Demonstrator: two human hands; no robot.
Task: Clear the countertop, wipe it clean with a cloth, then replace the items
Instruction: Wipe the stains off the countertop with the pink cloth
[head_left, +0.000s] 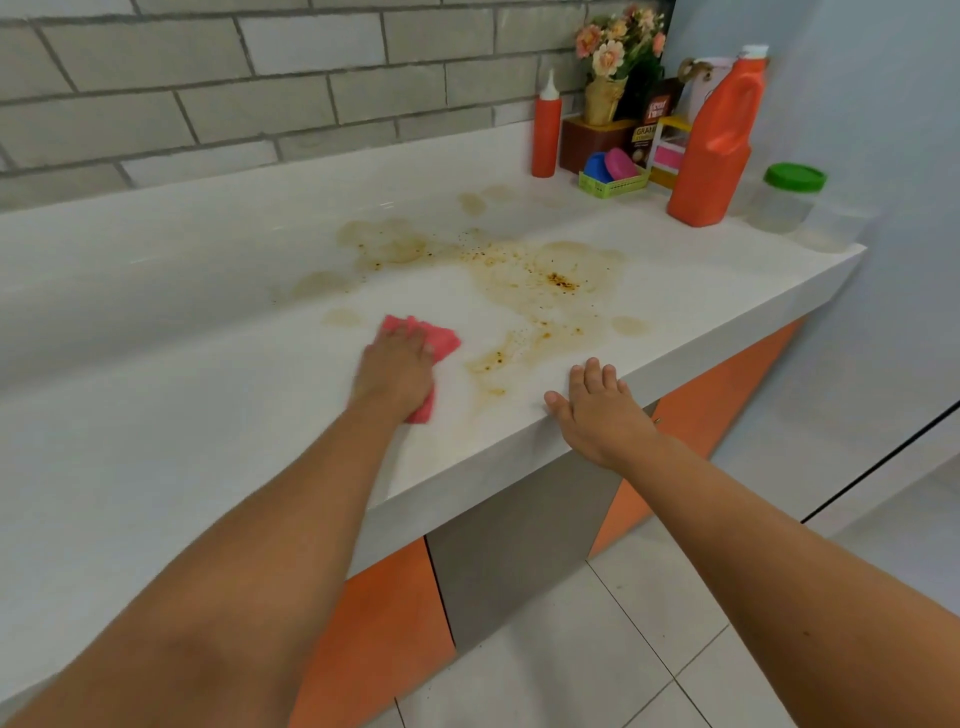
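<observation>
Pink cloth (442, 339) lies largely hidden beneath the blurred left hand (397, 371) on the countertop (208, 338).

Kitchen corner. A wall of grey brick-pattern tiles (208, 104) runs behind a long white countertop (156, 374); a plain pale blue wall (857, 130) closes the right side. Below are orange cabinet doors (379, 623) with 1 grey panel (509, 561) between them. Large pale floor tiles (597, 654).

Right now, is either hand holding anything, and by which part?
The left hand presses the pink cloth to the countertop, palm over its middle; blur hides whether the fingers grip. The right hand rests flat, holding nothing.
</observation>
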